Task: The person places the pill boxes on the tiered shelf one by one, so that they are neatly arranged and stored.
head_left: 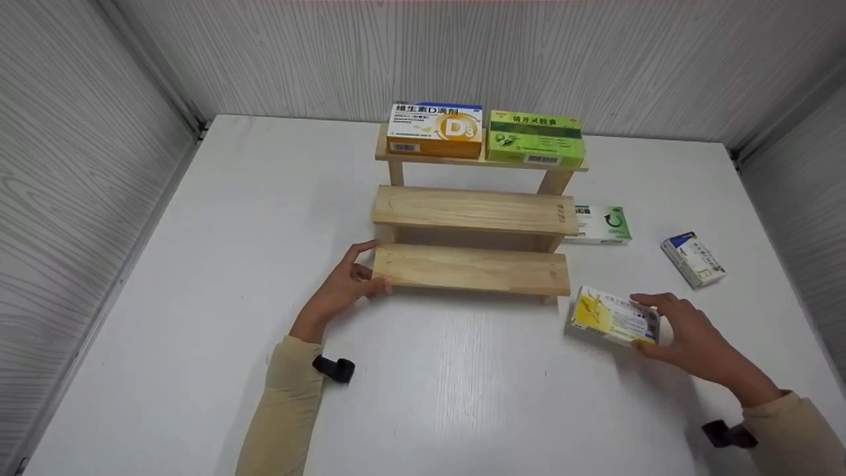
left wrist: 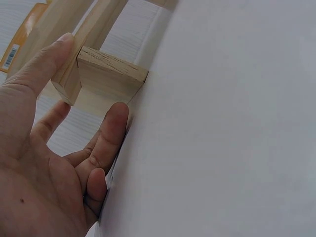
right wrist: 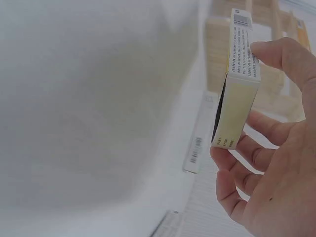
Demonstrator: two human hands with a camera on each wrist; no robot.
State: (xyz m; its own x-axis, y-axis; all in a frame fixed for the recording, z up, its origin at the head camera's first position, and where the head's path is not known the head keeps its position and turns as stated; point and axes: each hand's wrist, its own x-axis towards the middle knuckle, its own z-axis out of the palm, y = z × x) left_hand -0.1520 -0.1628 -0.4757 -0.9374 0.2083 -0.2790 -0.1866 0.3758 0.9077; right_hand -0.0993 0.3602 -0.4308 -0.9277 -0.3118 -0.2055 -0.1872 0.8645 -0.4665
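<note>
My right hand (head_left: 697, 340) holds a white and yellow medicine box (head_left: 609, 317) by its right end, thumb on the near side and fingers on the far side. The box is raised over the table, just off the lower right corner of a three-step wooden display rack (head_left: 472, 268). At the rack's other end my left hand (head_left: 338, 289) grips the lowest step, with the thumb at its front edge. Close up in the left wrist view, the thumb touches the step board (left wrist: 69, 81) and the other fingers curl beneath and behind it.
On the top step stand an orange and white vitamin D box (head_left: 435, 130) and a green capsule box (head_left: 535, 139). A green and white box (head_left: 605, 225) lies partly behind the rack's right side. Farther right is a small white and blue box (head_left: 694, 260). Grey walls border the white table (head_left: 198, 284).
</note>
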